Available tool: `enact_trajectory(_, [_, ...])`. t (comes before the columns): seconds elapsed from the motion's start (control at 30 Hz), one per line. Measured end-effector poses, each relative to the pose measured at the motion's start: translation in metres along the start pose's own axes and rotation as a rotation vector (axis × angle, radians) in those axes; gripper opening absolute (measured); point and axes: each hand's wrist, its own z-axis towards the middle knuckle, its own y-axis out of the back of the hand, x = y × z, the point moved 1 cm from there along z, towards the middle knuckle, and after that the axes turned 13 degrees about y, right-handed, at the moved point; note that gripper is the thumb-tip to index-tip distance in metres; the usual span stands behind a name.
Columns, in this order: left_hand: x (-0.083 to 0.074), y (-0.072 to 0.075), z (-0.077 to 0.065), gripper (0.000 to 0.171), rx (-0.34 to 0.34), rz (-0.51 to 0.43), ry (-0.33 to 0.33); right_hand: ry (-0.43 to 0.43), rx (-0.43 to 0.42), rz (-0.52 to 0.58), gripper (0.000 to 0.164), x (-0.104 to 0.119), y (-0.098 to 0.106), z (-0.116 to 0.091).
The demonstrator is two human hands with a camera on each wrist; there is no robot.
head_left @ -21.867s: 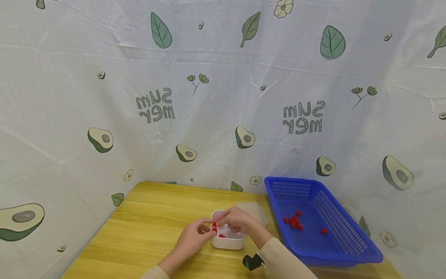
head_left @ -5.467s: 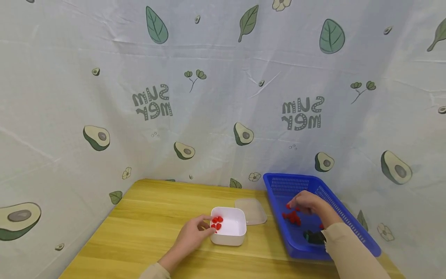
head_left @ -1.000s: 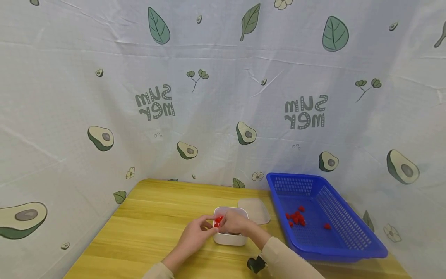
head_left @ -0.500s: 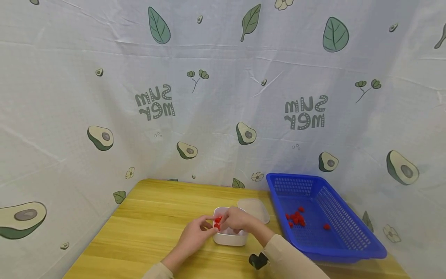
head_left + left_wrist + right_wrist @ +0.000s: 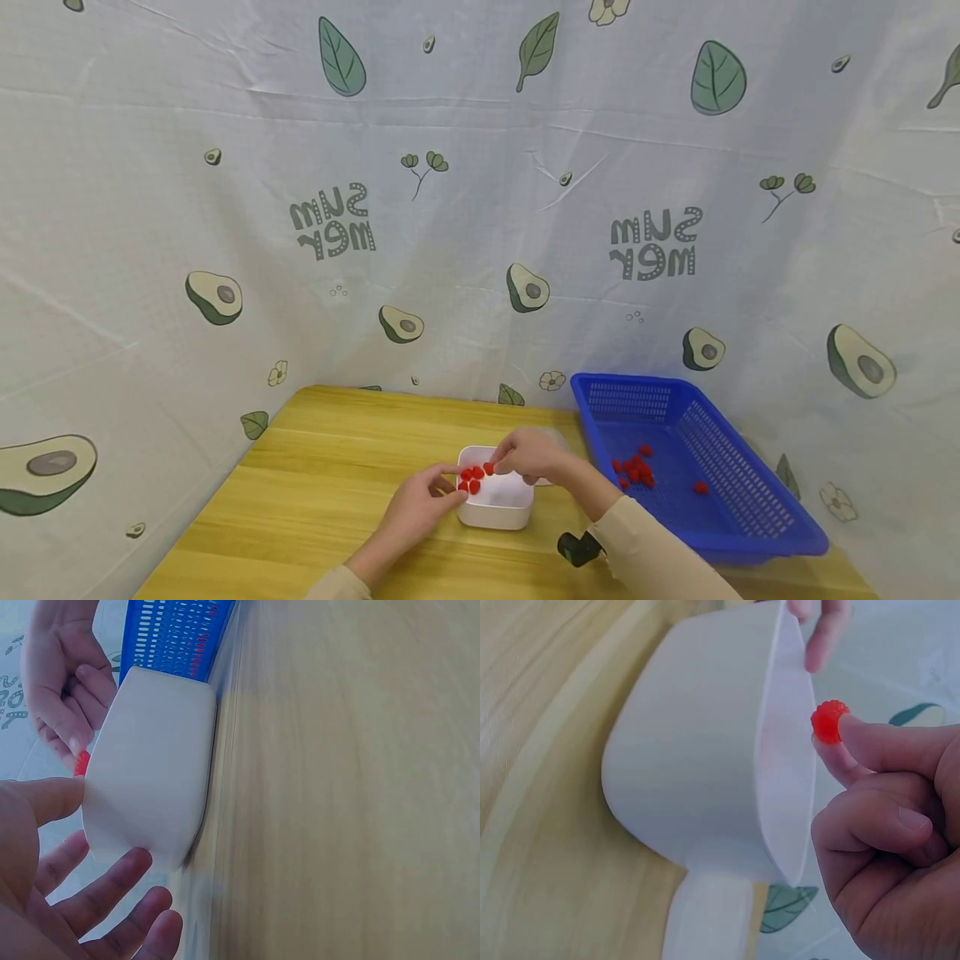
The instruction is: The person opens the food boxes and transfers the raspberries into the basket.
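My right hand (image 5: 534, 457) pinches a red raspberry (image 5: 829, 722) between thumb and index finger, over the far part of a white square box (image 5: 495, 517); its other fingers are curled in. Several more raspberries (image 5: 474, 487) lie in the left part of the box. At the box's left side, my left hand (image 5: 423, 502) holds it with the thumb and fingers set apart along the wall. In the left wrist view, the thumb meets the rim and a fingertip touches the outer wall, while the other fingers spread loosely.
A blue perforated basket (image 5: 738, 500) stands to the right, with several raspberries (image 5: 636, 471) in it. Behind the box and partly hidden by the right hand lies a flat translucent lid (image 5: 712, 919). A black device (image 5: 579, 550) hangs at the right wrist. A patterned cloth backs the table (image 5: 360, 433).
Earlier, my right hand reached into the basket, then came over to the box. Since half a second ago it has risen and shifted right, showing the pinched raspberry. The left hand stays put.
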Motion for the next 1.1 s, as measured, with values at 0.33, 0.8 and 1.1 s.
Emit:
enact_trajectory(0.33, [0.001,0.001,-0.001,0.037,-0.003,0.000,0.019,-0.044,-0.044,0.084,0.014,0.000,0.034,-0.017])
enact_trajectory(0.8, [0.001,0.000,-0.001,0.038,0.000,-0.004,0.017,-0.078,-0.137,0.069,0.019,-0.029,0.084,-0.054])
enact_trajectory(1.1, [-0.001,0.001,-0.002,0.040,-0.004,0.003,-0.001,-0.084,-0.149,0.093,0.026,-0.052,0.112,-0.079])
